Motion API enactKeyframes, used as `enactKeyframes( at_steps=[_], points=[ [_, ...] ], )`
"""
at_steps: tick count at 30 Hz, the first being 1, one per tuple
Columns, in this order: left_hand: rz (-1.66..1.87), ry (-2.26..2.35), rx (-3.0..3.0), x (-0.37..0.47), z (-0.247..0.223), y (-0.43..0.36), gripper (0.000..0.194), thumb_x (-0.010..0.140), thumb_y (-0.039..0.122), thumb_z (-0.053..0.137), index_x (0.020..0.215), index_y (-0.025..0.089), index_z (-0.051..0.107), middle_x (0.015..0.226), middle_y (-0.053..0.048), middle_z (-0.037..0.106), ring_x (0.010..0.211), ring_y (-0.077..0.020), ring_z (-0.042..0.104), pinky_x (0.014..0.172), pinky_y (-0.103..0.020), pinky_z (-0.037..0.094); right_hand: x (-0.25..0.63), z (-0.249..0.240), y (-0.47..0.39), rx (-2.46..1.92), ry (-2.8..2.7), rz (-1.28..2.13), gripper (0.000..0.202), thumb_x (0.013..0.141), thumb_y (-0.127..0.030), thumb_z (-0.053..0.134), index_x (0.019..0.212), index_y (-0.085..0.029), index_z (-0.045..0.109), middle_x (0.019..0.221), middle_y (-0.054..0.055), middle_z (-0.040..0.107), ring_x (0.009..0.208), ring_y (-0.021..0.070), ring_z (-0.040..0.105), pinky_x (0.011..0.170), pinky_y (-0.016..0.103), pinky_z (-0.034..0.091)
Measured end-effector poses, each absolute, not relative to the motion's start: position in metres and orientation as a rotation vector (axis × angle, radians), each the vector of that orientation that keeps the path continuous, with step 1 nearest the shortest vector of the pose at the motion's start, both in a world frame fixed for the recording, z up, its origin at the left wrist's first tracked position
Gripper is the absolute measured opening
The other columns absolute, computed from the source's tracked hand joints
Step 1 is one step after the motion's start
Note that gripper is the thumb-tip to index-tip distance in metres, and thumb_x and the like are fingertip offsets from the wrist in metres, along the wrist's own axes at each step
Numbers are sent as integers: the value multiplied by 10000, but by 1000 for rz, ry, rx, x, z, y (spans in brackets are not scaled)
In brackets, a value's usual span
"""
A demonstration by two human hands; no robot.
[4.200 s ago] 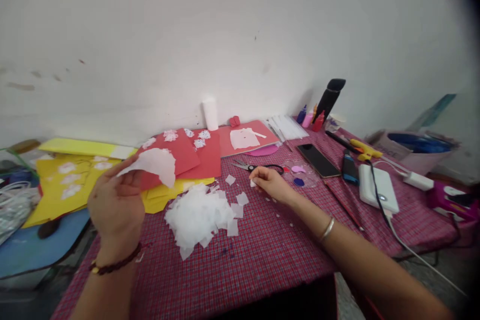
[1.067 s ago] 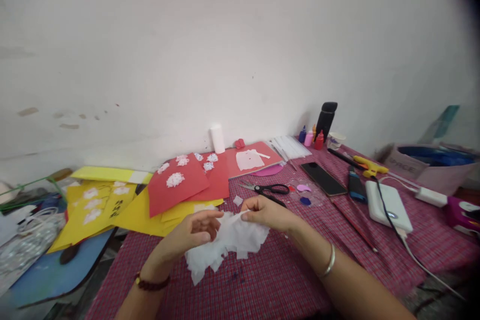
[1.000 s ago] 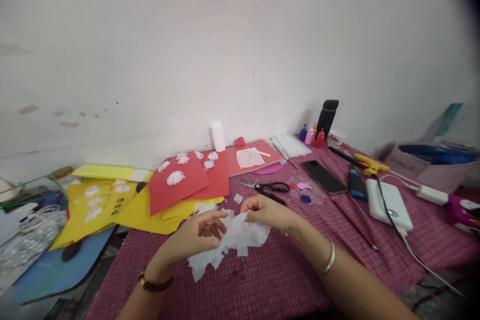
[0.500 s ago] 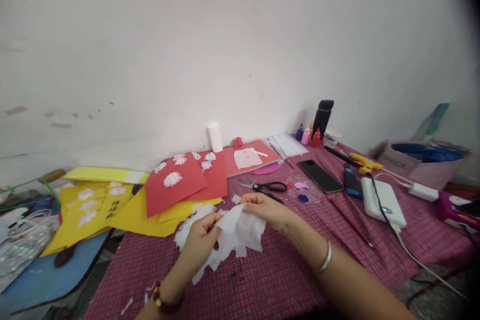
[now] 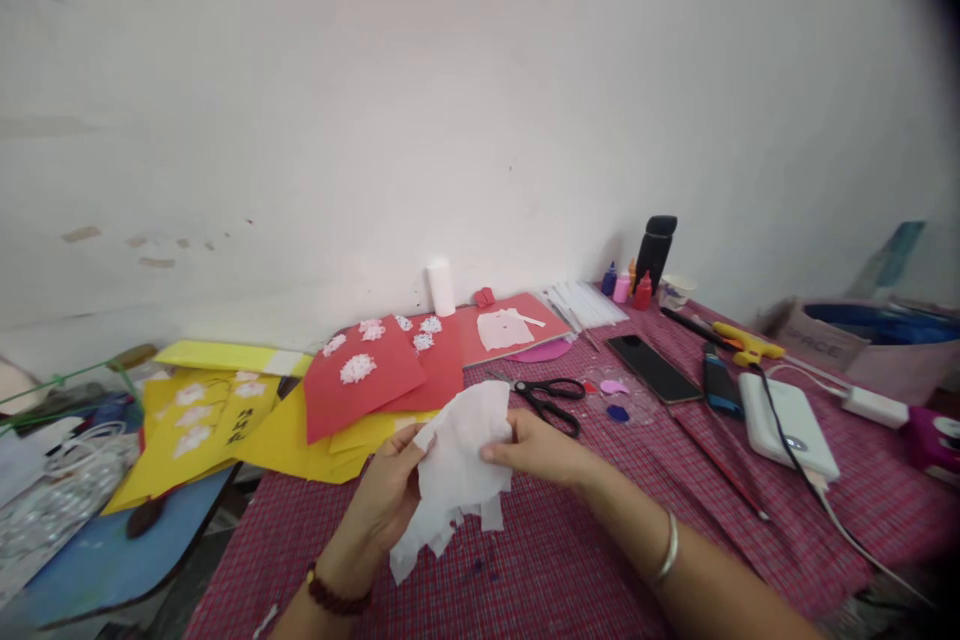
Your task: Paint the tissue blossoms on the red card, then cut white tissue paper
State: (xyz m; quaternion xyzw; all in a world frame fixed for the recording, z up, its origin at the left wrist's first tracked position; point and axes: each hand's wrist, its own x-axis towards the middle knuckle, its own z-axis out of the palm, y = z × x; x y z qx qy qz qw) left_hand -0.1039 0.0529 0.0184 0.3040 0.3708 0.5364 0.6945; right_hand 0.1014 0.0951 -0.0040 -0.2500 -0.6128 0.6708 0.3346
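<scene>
Between my two hands a white sheet of tissue paper [image 5: 461, 455] with ragged, notched edges is held up over the checked tablecloth [image 5: 570, 560]. My left hand [image 5: 390, 485] grips its left edge, fingers partly behind the paper. On the opposite side, my right hand [image 5: 544, 445] pinches the paper with the thumb in front. Black-handled scissors [image 5: 551, 390] lie just beyond my right hand, their blades partly hidden by the paper. Red cards [image 5: 367, 375] with white and pink paper flowers rest on yellow sheets [image 5: 281, 435] beyond my left hand.
A palette [image 5: 619, 400] with paint blobs, a phone [image 5: 652, 367], a red pencil [image 5: 724, 465] and a white power bank [image 5: 787, 425] with cables lie to the right. Small paint bottles [image 5: 643, 290] and a black flask [image 5: 655, 255] stand near the wall.
The tissue paper has been raised and turned to face me, now more upright and narrower in outline. My right hand has shifted down its right edge. The view has moved slightly.
</scene>
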Motion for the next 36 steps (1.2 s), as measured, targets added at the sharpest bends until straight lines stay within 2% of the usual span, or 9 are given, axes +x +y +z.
enactKeyframes(
  at_steps=[4,9,18,23,27,29,32,34,36],
  points=[
    [1193,865,695,-108,24,52,359,625,202,824,956,139,702,761,-57,732,570,-136,626,544,-217,483,100,-5,97,-798,-1485,1711,470,701,-592,700,738,-128,632,653,-3,649,523,96,555,531,213,433],
    [1130,858,751,-113,31,52,400,668,218,801,1043,145,684,845,-86,742,667,-173,669,596,-235,509,101,-5,100,-727,-1441,1777,478,673,-558,742,815,-108,666,712,15,679,552,95,585,570,221,459],
    [1260,948,759,-124,35,54,334,501,180,857,803,140,720,690,-31,707,586,-146,620,558,-228,500,107,4,101,-654,-1413,1679,392,692,-489,750,846,-130,712,675,3,671,575,104,589,579,223,466],
    [1302,929,770,-123,36,53,200,524,183,836,598,148,653,648,22,647,524,-87,549,481,-171,421,110,9,98,-691,-1422,1660,264,725,-403,731,775,-144,724,620,-9,651,516,81,548,522,195,418],
    [1285,901,804,-122,38,51,189,553,166,808,567,150,620,657,33,627,514,-83,533,462,-173,398,109,12,95,-678,-1397,1713,152,735,-298,705,766,-152,736,682,11,689,557,88,581,535,196,414],
    [1289,894,787,-122,38,51,183,565,158,809,603,152,630,634,31,624,500,-81,528,459,-171,394,109,12,94,-668,-1378,1730,123,728,-270,694,748,-155,734,665,5,685,541,82,576,519,188,399],
    [1346,870,657,-118,37,52,226,645,224,804,830,174,683,681,14,668,567,-112,593,537,-198,461,107,11,94,-683,-1344,1719,102,717,-242,682,744,-158,734,652,-2,682,525,73,564,504,176,379],
    [1364,786,555,-113,35,52,336,732,368,756,994,177,670,808,-31,711,706,-162,653,659,-258,516,103,9,94,-711,-1306,1668,109,705,-238,679,756,-161,738,653,-2,682,518,73,555,498,176,376],
    [1347,646,513,-106,31,51,506,767,564,663,1075,163,647,974,-92,713,881,-221,664,781,-322,523,98,7,95,-751,-1251,1577,132,689,-249,683,778,-168,739,662,-2,684,516,80,549,494,185,383]
  ],
)
